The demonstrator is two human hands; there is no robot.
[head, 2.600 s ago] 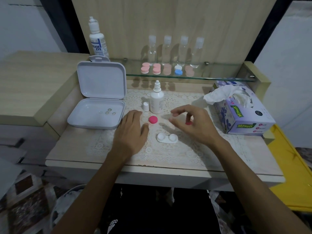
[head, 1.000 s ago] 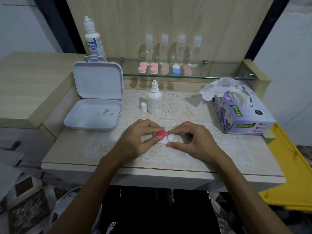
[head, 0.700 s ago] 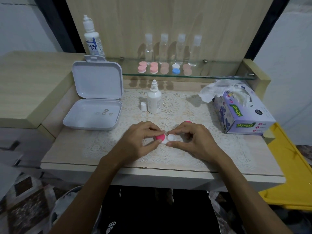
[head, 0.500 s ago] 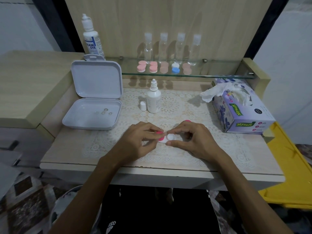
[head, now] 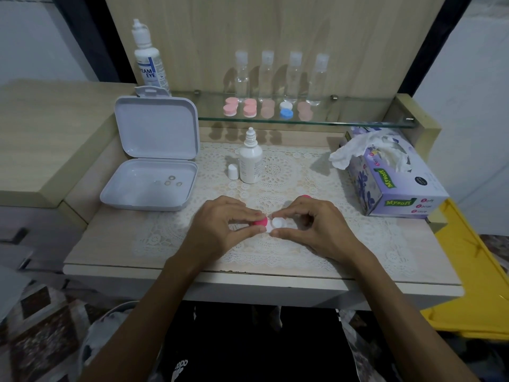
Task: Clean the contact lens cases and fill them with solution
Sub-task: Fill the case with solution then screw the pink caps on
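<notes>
lens case (head: 276, 224) lying flat on the lace mat (head: 278, 172), long axis left to right, left hand (head: 220, 230) fingers pinched on pink cap (head: 260, 222) over left well, right hand (head: 314, 230) pinching right end, palms down

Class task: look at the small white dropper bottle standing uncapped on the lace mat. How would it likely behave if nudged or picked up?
The dropper bottle is tall and narrow, so a sideways nudge would probably tip it. Its cap stands beside it, so tipping may spill liquid. It looks like smooth plastic, probably light and easy to pinch, perhaps a little slippery.
</notes>
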